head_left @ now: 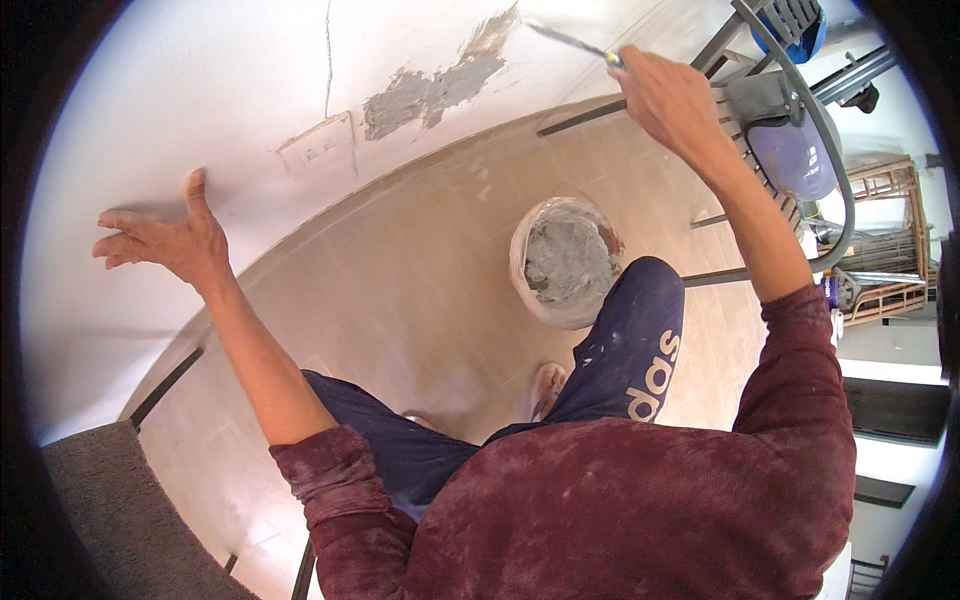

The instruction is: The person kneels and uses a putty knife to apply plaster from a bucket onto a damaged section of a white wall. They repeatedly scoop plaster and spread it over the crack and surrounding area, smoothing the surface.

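My left hand [170, 238] rests against the white wall [200, 90], its fingers spread and holding nothing. Higher up at the right, my right hand [668, 100] is closed around the handle of a putty knife [572, 42]. Its thin blade, seen nearly edge-on, points left toward the wall; I cannot tell whether the tip touches. Left of the blade, an uneven grey patch of filler [435, 95] covers part of the wall. Below my right hand, a pale bucket [519, 262] stands on the floor with wet grey plaster [570, 258] in it.
A metal-framed chair [838, 190] with things on it stands at the right. A wall socket plate [320, 147] sits below a thin vertical crack [328, 65]. Dark padded furniture [120, 510] fills the lower left. My knees flank the tiled floor [420, 270].
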`<state>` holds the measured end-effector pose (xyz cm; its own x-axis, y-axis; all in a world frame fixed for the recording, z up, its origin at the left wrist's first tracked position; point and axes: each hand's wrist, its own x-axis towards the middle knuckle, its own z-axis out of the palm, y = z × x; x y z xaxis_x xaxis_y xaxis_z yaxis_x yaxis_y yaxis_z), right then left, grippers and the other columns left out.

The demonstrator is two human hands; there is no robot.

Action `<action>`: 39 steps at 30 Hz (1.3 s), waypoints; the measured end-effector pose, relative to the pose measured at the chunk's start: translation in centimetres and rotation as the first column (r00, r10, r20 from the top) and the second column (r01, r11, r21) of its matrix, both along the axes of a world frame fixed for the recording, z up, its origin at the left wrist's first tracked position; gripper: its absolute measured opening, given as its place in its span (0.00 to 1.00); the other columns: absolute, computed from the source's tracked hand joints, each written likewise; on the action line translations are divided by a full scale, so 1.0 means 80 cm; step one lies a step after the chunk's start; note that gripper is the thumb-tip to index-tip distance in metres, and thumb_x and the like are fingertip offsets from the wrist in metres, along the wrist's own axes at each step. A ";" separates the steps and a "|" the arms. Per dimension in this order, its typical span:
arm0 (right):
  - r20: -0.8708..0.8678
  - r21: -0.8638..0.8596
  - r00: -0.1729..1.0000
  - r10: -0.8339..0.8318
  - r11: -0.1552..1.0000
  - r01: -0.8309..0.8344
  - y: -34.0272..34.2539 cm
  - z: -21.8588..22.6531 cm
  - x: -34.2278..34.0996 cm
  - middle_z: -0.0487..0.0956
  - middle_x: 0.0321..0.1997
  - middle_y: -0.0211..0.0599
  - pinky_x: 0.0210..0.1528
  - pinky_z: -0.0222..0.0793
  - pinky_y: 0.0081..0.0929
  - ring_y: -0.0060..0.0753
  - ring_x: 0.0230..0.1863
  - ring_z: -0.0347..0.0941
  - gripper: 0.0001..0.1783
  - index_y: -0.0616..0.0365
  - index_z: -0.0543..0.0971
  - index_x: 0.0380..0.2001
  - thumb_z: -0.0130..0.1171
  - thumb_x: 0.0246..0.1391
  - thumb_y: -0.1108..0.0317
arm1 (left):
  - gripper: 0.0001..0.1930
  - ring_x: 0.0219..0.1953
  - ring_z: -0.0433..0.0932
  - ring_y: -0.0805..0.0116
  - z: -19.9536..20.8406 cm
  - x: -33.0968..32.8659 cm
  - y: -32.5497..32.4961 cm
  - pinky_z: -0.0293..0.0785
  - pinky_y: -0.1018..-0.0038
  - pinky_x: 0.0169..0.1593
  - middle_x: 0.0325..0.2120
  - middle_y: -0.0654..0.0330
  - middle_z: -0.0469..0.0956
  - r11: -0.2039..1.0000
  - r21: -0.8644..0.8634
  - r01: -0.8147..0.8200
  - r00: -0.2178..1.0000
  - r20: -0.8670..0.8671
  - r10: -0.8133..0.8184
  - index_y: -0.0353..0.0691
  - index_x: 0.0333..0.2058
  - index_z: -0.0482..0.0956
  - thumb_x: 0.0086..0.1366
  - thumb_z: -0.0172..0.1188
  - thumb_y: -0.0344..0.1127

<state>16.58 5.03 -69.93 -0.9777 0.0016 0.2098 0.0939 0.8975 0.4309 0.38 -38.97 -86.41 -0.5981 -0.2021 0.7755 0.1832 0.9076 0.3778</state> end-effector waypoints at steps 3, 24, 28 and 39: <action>0.156 -0.148 0.988 -0.012 0.988 0.035 0.000 -0.032 0.027 0.78 0.29 0.49 0.34 0.70 0.43 0.52 0.33 0.75 0.17 0.60 0.71 0.40 0.48 0.58 0.56 | 0.67 0.62 0.12 0.35 0.009 0.006 0.007 0.22 0.39 0.62 0.61 0.37 0.15 0.983 0.174 0.050 0.994 0.090 -0.066 0.43 0.63 0.22 0.42 0.59 0.73; -0.009 -0.324 0.893 -0.450 -0.843 -0.429 -0.243 -0.286 -0.070 0.63 0.23 0.32 0.16 0.63 0.27 0.25 0.15 0.63 0.28 0.55 0.61 0.37 0.35 0.60 0.38 | 0.45 0.66 0.19 0.43 0.297 -0.037 -0.054 0.24 0.36 0.61 0.65 0.47 0.23 0.740 -0.631 -0.232 0.813 -0.544 -0.209 0.38 0.64 0.29 0.63 0.36 0.65; 0.052 -0.333 0.774 -0.631 -0.741 -0.583 -0.238 -0.319 -0.106 0.63 0.22 0.32 0.14 0.63 0.26 0.24 0.12 0.61 0.27 0.58 0.62 0.38 0.31 0.63 0.42 | 0.41 0.67 0.34 0.39 0.310 -0.055 0.014 0.34 0.36 0.61 0.65 0.41 0.38 0.825 -0.544 -0.155 0.848 -0.501 -0.171 0.39 0.65 0.45 0.64 0.28 0.67; 0.100 -0.924 0.800 -0.592 -0.354 -0.146 -0.276 -0.374 -0.144 0.72 0.38 0.58 0.42 0.65 0.46 0.63 0.35 0.69 0.30 0.65 0.66 0.35 0.26 0.64 0.46 | 0.47 0.65 0.41 0.38 0.309 -0.034 0.032 0.36 0.39 0.63 0.61 0.40 0.50 0.879 -0.463 -0.113 0.847 -0.507 -0.158 0.36 0.61 0.54 0.59 0.22 0.72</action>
